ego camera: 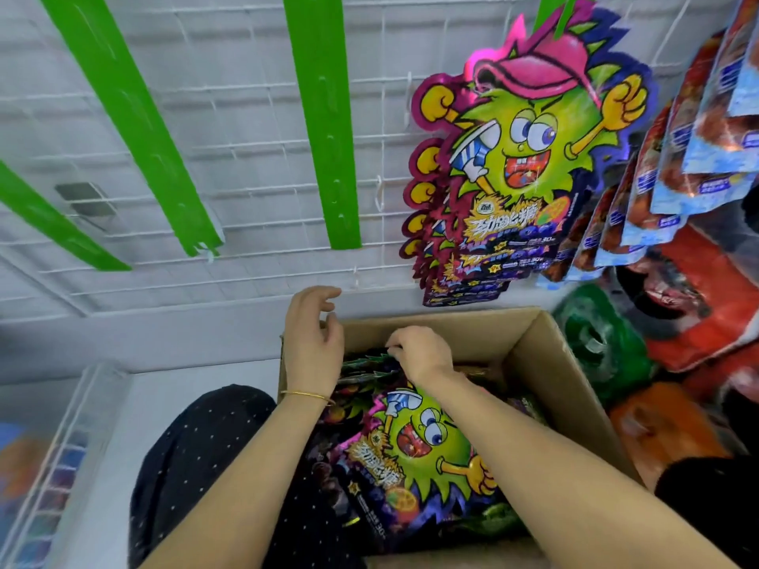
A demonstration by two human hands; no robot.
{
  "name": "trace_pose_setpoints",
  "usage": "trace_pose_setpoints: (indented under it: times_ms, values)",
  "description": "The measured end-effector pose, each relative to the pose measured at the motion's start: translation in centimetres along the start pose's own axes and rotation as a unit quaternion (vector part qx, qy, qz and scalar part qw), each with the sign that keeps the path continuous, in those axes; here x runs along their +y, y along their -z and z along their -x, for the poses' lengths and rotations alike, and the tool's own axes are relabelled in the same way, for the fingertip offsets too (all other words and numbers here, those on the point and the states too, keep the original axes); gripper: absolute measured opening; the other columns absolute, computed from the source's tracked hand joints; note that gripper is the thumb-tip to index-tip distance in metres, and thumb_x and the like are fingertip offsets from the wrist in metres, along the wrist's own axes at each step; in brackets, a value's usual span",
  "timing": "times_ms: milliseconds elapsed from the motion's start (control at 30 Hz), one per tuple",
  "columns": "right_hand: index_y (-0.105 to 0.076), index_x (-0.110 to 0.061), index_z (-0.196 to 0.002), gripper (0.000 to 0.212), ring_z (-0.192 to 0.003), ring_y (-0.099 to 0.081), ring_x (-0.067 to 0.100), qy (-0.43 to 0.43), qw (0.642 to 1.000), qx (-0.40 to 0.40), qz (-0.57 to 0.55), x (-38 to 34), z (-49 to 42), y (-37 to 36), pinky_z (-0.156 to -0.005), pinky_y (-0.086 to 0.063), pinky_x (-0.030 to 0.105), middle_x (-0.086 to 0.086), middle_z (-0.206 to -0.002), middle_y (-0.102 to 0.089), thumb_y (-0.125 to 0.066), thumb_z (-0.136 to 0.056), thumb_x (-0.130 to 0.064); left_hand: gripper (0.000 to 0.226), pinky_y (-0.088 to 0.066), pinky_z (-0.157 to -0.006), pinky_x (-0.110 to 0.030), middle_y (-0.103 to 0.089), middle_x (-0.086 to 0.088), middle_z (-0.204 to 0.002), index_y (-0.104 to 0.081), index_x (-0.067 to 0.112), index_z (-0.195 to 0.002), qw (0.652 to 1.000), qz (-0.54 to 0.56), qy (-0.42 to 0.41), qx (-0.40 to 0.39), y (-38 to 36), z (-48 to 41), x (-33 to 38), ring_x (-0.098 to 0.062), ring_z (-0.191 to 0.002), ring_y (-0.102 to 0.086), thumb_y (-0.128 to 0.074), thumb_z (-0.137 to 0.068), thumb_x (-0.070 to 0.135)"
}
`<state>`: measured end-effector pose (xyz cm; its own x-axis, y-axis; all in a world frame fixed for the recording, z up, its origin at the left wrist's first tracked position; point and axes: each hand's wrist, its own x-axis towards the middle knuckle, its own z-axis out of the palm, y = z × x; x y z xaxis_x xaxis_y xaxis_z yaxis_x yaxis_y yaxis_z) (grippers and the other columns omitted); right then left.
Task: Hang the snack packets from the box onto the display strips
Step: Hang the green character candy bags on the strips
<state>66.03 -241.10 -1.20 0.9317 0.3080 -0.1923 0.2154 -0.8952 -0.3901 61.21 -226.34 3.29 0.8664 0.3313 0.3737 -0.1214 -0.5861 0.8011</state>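
Snack packets (415, 449) are lying in the near box (546, 363); one's edge is being pinched by the right hand (421, 355), the left hand (314, 342) being held loose, empty — neighbouring packets could be dragged out, spilling.

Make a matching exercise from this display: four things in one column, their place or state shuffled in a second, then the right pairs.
Column one
1. middle green strip
2. hanging cartoon packets
3. right hand
4. gold bangle

Column two
A. round the left wrist
B. pinches a packet in the cardboard box
C. bare, nothing hung on it
D. stacked down the right green strip

Pairs: 1-C, 2-D, 3-B, 4-A
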Motion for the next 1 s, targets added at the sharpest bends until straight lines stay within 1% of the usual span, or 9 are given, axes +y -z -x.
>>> trace_pose_setpoints:
  times_ms: [100,233,333,467,567,667,767,833,1000]
  values:
    - [-0.065,-0.019,-0.113,0.024,-0.106,-0.061,0.023,0.009,0.998,0.050,-0.045,0.9,0.7,0.6,-0.088,-0.049,0.035,0.003,-0.115,-0.067,-0.049,-0.095,-0.022,0.034,-0.040,-0.072,-0.004,-0.050,0.004,-0.107,-0.058,0.016,-0.106,1.000,0.016,0.011,-0.002,0.1,0.0,0.1,-0.002,-0.088,-0.053,-0.044,-0.085,-0.006]
    - [-0.065,-0.012,-0.094,0.014,-0.078,-0.067,0.017,0.036,0.974,0.084,-0.208,2.2,3.4,3.9,-0.079,-0.053,0.042,0.004,-0.086,-0.070,-0.052,-0.093,-0.016,0.029,-0.040,-0.069,-0.006,-0.052,0.005,-0.108,-0.059,0.018,-0.105,1.000,0.022,0.019,-0.012,-0.3,0.1,-0.1,0.005,-0.088,-0.053,-0.045,-0.088,0.000]
    - [-0.063,-0.006,-0.083,0.023,-0.070,-0.068,0.013,0.000,0.945,0.114,-0.307,3.2,6.1,7.3,-0.074,-0.055,0.044,0.010,-0.077,-0.068,-0.055,-0.092,-0.026,0.027,-0.039,-0.070,-0.006,-0.051,0.005,-0.108,-0.058,0.018,-0.106,0.999,0.028,0.008,-0.026,-0.5,0.4,0.4,0.002,-0.090,-0.052,-0.045,-0.089,0.002]
    - [-0.049,-0.012,-0.074,0.018,-0.070,-0.063,0.018,-0.023,0.954,0.133,-0.269,4.3,8.6,11.4,-0.072,-0.048,0.030,0.013,-0.077,-0.064,-0.063,-0.084,-0.014,0.026,-0.037,-0.073,-0.002,-0.047,0.009,-0.108,-0.057,0.021,-0.109,0.996,0.019,-0.029,-0.080,-0.8,0.1,2.3,0.004,-0.091,-0.051,-0.045,-0.092,0.006]
    - [-0.044,-0.018,-0.076,0.027,-0.076,-0.054,0.019,0.032,0.962,0.081,-0.259,5.1,10.0,14.9,-0.073,-0.043,0.026,0.012,-0.082,-0.059,-0.055,-0.078,0.007,0.028,-0.036,-0.072,-0.001,-0.046,0.007,-0.108,-0.055,0.025,-0.111,0.992,0.040,-0.049,-0.114,-1.2,-0.8,4.8,0.004,-0.089,-0.051,-0.046,-0.090,0.007]
    - [-0.048,-0.011,-0.079,0.031,-0.076,-0.054,0.015,0.106,0.962,0.040,-0.248,6.2,11.3,18.1,-0.068,-0.043,0.018,0.010,-0.082,-0.057,-0.050,-0.076,0.019,0.031,-0.039,-0.073,-0.002,-0.048,0.002,-0.114,-0.055,0.022,-0.113,0.980,0.045,-0.107,-0.162,-1.7,-1.7,7.6,-0.001,-0.094,-0.052,-0.050,-0.088,0.004]
    - [-0.047,-0.010,-0.083,0.033,-0.076,-0.056,0.004,0.144,0.957,0.035,-0.250,6.9,12.4,20.1,-0.065,-0.041,0.011,0.008,-0.086,-0.056,-0.047,-0.077,0.023,0.034,-0.045,-0.094,-0.024,-0.047,-0.002,-0.129,-0.055,0.019,-0.122,0.967,0.027,-0.149,-0.203,-2.3,-2.2,10.0,-0.015,-0.115,-0.048,-0.055,-0.088,0.014]
    - [-0.046,-0.014,-0.081,0.038,-0.078,-0.055,0.004,0.162,0.949,0.044,-0.265,7.2,12.9,20.5,-0.068,-0.042,0.016,0.004,-0.086,-0.054,-0.045,-0.076,0.024,0.043,-0.039,-0.104,-0.042,-0.042,-0.002,-0.137,-0.049,0.019,-0.129,0.960,0.001,-0.154,-0.234,-2.6,-2.3,11.5,-0.019,-0.127,-0.039,-0.056,-0.087,0.023]
    - [-0.036,-0.016,-0.080,0.044,-0.069,-0.041,0.011,0.195,0.929,0.038,-0.314,8.2,13.6,21.3,-0.058,-0.031,0.038,0.004,-0.077,-0.046,-0.037,-0.074,0.027,0.064,-0.027,-0.112,-0.040,-0.034,-0.002,-0.147,-0.032,0.018,-0.141,0.943,-0.035,-0.139,-0.301,-3.6,-1.8,13.7,-0.018,-0.136,-0.027,-0.063,-0.085,0.024]
